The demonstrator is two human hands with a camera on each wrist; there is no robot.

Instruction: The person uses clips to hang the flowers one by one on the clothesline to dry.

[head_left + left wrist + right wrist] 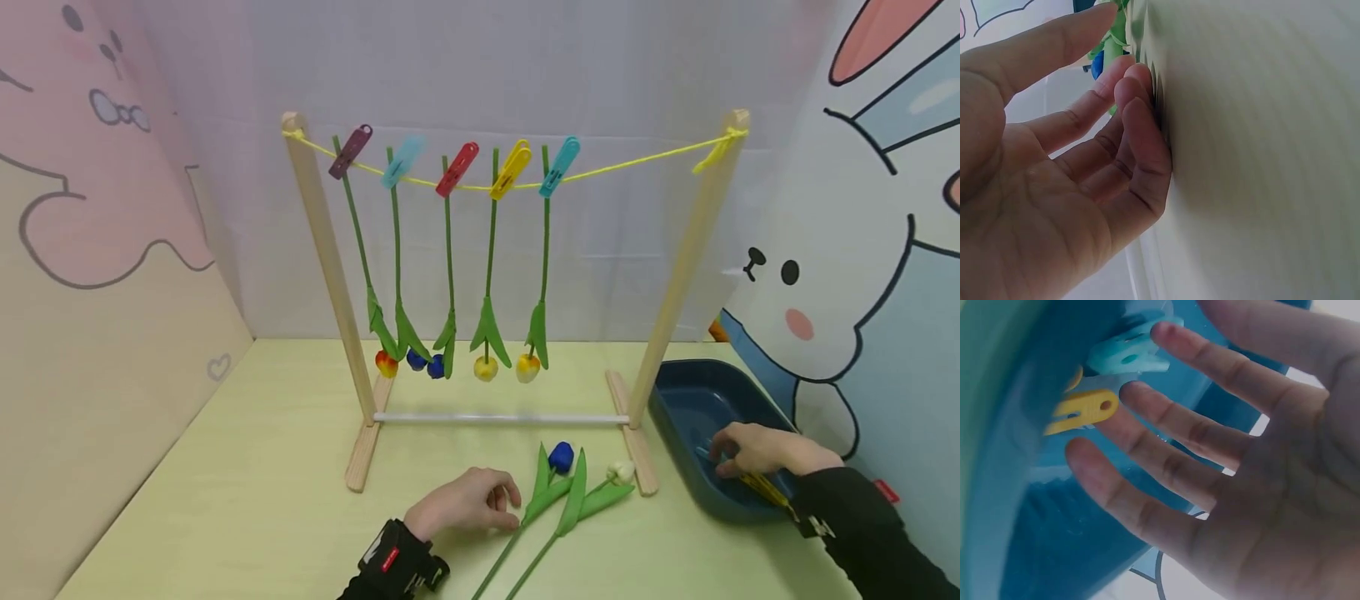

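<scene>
My right hand [765, 450] reaches into a dark blue basin [675, 467] with its fingers spread. In the right wrist view, the index fingertip is right at a light blue clothespin [1125, 356]. A yellow clothespin [1090, 406] lies beside the other fingertips. On the table, my left hand [467, 502] rests on its side, fingers loosely bent and holding nothing. Just right of its fingertips lie a blue artificial tulip [561, 457] and a white one [620, 472], their stems running toward me.
Behind the hands stands a wooden frame [693, 250] with a yellow string [637, 167] and a white bottom bar [502, 419]. Several tulips hang from it upside down, held by colored clothespins such as a red one [457, 169]. Printed panels [840, 208] flank the table.
</scene>
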